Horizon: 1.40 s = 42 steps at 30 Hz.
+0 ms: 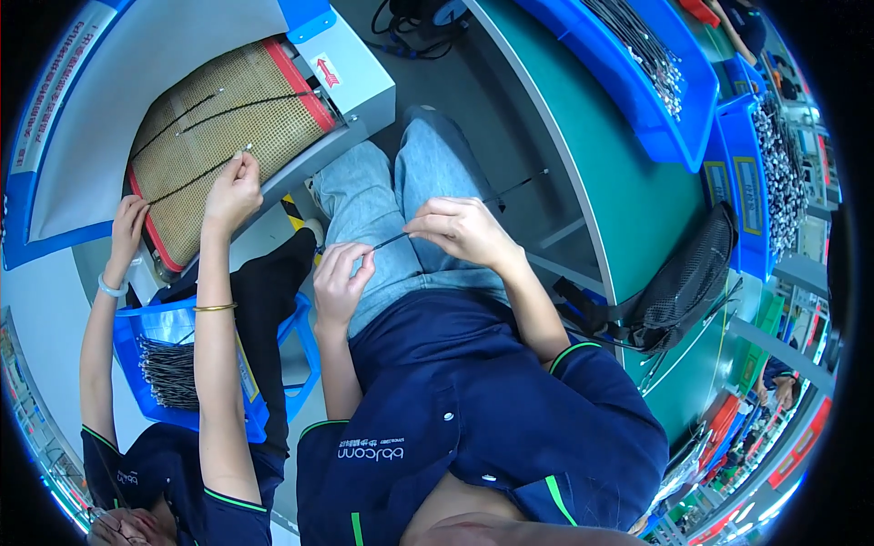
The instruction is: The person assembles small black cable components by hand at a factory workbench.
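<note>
Above my lap, my left hand (342, 280) and my right hand (462, 233) pinch a thin black cable (391, 241), which is stretched between their fingertips. A dark strand with a small bright tip (544, 171) runs out beyond my right hand and looks like the same cable's far part. The tip in my left fingers is mostly hidden. To my left, a co-worker's two hands (235, 189) hold another black cable (196, 180) over a tan mesh belt (218, 114) with red edges, where more black cables lie.
A white and blue machine housing (360, 86) surrounds the belt. Below it, a blue bin (155, 320) holds bundled cables. On my right is a green-topped table (583, 136) with a blue bin of cables (678, 136), further blue bins (748, 200) and a black mesh bag (687, 282).
</note>
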Tool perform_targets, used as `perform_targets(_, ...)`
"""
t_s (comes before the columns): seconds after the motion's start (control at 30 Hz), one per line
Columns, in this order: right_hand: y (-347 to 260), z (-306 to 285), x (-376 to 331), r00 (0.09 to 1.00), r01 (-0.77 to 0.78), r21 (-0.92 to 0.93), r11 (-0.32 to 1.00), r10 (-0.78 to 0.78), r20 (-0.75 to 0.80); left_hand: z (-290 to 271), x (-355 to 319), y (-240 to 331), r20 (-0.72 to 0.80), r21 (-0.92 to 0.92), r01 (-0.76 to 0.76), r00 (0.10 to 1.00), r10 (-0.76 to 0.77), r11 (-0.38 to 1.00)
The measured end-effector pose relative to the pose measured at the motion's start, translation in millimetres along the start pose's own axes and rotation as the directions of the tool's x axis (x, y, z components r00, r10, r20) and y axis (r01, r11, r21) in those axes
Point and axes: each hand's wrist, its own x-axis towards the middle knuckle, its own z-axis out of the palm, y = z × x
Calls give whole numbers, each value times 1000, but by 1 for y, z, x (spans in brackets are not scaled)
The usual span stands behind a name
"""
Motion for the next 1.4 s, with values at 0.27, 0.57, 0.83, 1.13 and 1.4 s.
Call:
perform_targets(0.27, 3, 6, 0, 997, -31, 24, 999, 29, 69, -7, -5, 1, 24, 0, 48, 999, -48, 999)
perform_targets(0.57, 4, 0, 1, 999, -19, 10, 1000, 19, 28, 0, 2, -1, -17, -21, 24, 1000, -25, 999)
perform_targets(0.83, -8, 17, 11, 997, 67, -57, 996, -65, 43, -5, 5, 7, 102, -122, 232, 970, -220, 965)
perform_targets(1.13, -8, 22, 10, 996, 84, -27, 996, -84, 15, -4, 1, 5, 85, -50, 82, 993, -78, 995)
perform_targets(1.4, -9, 15, 8, 994, -63, 136, 989, 51, 92, -4, 1, 2, -5, -26, -71, 997, 70, 997)
